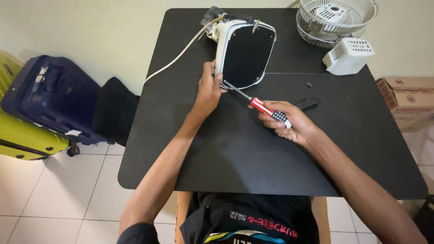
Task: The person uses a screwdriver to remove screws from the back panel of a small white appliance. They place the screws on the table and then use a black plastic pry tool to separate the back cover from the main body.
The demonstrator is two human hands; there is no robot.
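Fan base [244, 53], white shell with a black underside plate, stands on edge near the far middle of the black table [235, 153], plate facing you. Your left hand [208, 92] is clenched on its lower left rim, thumb on the front edge, steadying it upright. Your right hand [289, 124] is wrapped around the red handle of a screwdriver [257, 105]; the shaft runs up and left, with the tip at the lower left rim of the base, just beside your left thumb. Whether the tip is seated in a screw head is too small to tell.

Step in hand, as judged: working a fastener at the bottom corner of the base with the driver. Next move calls for keeping the shaft in line with the screw, steady axial pressure, and a firm left-hand hold so the base does not tip or slide.

White power cord [181, 54] leaves the top left of the base and drops over the table's left edge. Small loose screw [309, 84] lies on the table right of the base; a small black part [308, 103] sits just beyond your right hand. White fan grille [334, 20] and white motor cover [348, 55] rest at the far right corner. Blue suitcase [45, 97] and cardboard box [407, 101] stand on the floor.
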